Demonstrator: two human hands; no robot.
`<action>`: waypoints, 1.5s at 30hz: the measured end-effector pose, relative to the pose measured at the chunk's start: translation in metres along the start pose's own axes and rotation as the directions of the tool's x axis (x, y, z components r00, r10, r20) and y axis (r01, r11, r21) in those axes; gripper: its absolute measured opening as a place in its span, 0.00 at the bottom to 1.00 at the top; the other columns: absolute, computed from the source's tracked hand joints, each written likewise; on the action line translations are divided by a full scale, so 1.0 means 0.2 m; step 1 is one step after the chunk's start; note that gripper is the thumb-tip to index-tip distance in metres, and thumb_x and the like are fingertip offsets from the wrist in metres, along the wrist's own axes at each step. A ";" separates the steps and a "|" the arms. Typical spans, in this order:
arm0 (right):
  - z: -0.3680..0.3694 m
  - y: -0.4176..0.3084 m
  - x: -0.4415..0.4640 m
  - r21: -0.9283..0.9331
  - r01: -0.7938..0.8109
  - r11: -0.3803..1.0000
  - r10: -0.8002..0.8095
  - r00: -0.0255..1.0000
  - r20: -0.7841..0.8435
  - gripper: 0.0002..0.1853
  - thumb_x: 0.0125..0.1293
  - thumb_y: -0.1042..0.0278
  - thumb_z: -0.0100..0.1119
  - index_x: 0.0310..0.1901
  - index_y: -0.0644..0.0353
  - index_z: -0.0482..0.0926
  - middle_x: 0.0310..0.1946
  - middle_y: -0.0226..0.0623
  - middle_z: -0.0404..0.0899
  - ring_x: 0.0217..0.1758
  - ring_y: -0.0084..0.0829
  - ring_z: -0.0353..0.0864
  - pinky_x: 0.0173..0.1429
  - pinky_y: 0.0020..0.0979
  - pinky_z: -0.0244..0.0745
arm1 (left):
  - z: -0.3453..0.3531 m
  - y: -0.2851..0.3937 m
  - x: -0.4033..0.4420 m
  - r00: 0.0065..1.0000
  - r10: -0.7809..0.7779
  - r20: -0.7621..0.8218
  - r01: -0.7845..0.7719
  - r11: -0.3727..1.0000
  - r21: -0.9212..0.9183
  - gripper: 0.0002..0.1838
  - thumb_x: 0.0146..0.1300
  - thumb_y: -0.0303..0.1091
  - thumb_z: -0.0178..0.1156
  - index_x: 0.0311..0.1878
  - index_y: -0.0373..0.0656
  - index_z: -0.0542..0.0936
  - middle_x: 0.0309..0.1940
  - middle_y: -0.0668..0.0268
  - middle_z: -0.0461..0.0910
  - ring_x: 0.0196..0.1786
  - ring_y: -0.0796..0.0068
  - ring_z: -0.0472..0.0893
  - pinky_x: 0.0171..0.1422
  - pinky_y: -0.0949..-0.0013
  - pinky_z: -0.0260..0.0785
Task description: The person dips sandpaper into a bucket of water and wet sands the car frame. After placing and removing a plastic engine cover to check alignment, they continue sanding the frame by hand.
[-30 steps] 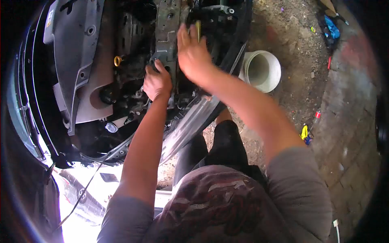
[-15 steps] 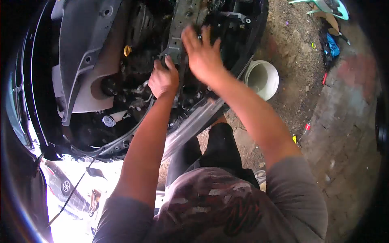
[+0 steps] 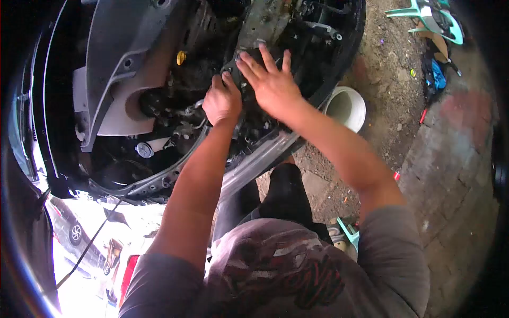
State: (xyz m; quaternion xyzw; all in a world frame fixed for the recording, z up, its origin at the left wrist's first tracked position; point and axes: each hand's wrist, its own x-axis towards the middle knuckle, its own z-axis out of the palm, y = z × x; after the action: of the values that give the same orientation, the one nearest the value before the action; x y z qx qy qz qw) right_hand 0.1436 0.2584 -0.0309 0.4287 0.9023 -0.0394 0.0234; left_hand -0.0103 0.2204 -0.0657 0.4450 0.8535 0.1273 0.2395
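Observation:
In the engine bay, my left hand is closed, its thumb along the near end of a dark metal panel. What its fingers grip is hidden. To its right, my right hand has its fingers spread and lies over the same panel, palm down, with nothing held. A yellow-topped oil dipstick sticks up left of my hands. Closer to me is a reservoir with a round pale cap.
A grey plastic cover lies over the bay's left side. Clear plastic sheeting runs along the near edge. On the dirt ground to the right stand a white bucket and a pale green stool. A thin rod slants at lower left.
The view has shifted slightly, moving the engine bay rightward and upward. My right hand's fingers are spread wider and lie flatter over the panel. My left hand stays closed near the panel's end.

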 end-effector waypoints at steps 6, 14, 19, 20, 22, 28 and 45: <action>0.05 -0.14 -0.04 0.124 -0.109 0.986 0.112 0.993 -0.021 0.37 0.73 0.69 0.57 0.83 0.56 0.65 0.88 0.35 0.60 0.90 0.57 0.54 0.77 0.86 0.54 | -0.03 0.03 0.01 0.998 -0.056 0.030 0.056 0.998 0.022 0.27 0.84 0.58 0.45 0.49 0.43 0.81 0.45 0.41 0.89 0.50 0.33 0.87 0.56 0.35 0.78; 0.04 0.03 0.15 0.089 -0.057 0.994 0.071 0.984 -0.165 0.35 0.68 0.71 0.62 0.78 0.53 0.72 0.82 0.45 0.68 0.86 0.52 0.64 0.80 0.69 0.64 | -0.03 0.03 -0.01 0.998 -0.042 0.035 0.042 0.999 0.023 0.27 0.83 0.59 0.47 0.49 0.42 0.81 0.45 0.41 0.89 0.51 0.33 0.87 0.57 0.35 0.77; -0.01 0.28 0.03 0.481 -0.136 0.866 0.259 0.945 -0.198 0.24 0.62 0.79 0.56 0.61 0.60 0.86 0.58 0.49 0.88 0.63 0.54 0.85 0.69 0.47 0.81 | -0.05 0.02 -0.01 0.995 -0.087 0.053 0.087 0.996 0.002 0.27 0.83 0.59 0.48 0.49 0.42 0.81 0.44 0.42 0.90 0.51 0.34 0.88 0.56 0.36 0.78; -0.08 0.34 0.04 0.520 -0.160 0.839 0.339 0.901 -0.270 0.26 0.61 0.82 0.54 0.61 0.58 0.86 0.54 0.51 0.89 0.60 0.56 0.86 0.67 0.52 0.81 | -0.04 0.01 -0.01 0.997 -0.059 0.048 0.060 0.998 -0.019 0.27 0.83 0.59 0.48 0.49 0.42 0.81 0.44 0.42 0.90 0.51 0.35 0.88 0.56 0.37 0.79; -0.22 0.44 0.08 0.609 -0.365 0.704 0.552 0.821 -0.146 0.22 0.65 0.81 0.55 0.59 0.58 0.86 0.51 0.54 0.89 0.58 0.59 0.88 0.63 0.50 0.82 | -0.06 0.02 0.00 0.996 -0.057 0.075 0.059 0.998 -0.026 0.26 0.82 0.59 0.50 0.49 0.42 0.81 0.44 0.43 0.90 0.52 0.37 0.89 0.57 0.39 0.80; -0.26 0.54 0.33 0.678 -0.299 0.672 0.330 0.940 0.087 0.27 0.64 0.61 0.77 0.62 0.62 0.81 0.51 0.55 0.90 0.58 0.58 0.89 0.64 0.47 0.82 | -0.06 0.02 -0.01 0.998 -0.052 0.033 0.054 0.998 -0.046 0.25 0.82 0.58 0.52 0.48 0.42 0.81 0.43 0.45 0.90 0.50 0.39 0.89 0.56 0.40 0.81; -0.10 0.42 0.69 0.209 0.190 0.959 -0.204 0.978 0.046 0.31 0.61 0.55 0.82 0.62 0.59 0.81 0.55 0.53 0.87 0.60 0.59 0.86 0.64 0.53 0.82 | -0.05 0.01 -0.04 0.996 -0.060 -0.063 0.054 0.994 -0.097 0.25 0.79 0.58 0.56 0.45 0.43 0.85 0.41 0.49 0.91 0.48 0.44 0.90 0.56 0.45 0.82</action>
State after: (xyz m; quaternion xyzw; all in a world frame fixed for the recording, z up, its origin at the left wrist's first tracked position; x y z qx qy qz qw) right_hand 0.1228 0.4195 -0.0248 0.3352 0.9304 -0.1479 0.0055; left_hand -0.0106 0.2159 -0.0534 0.4040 0.8663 0.1754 0.2358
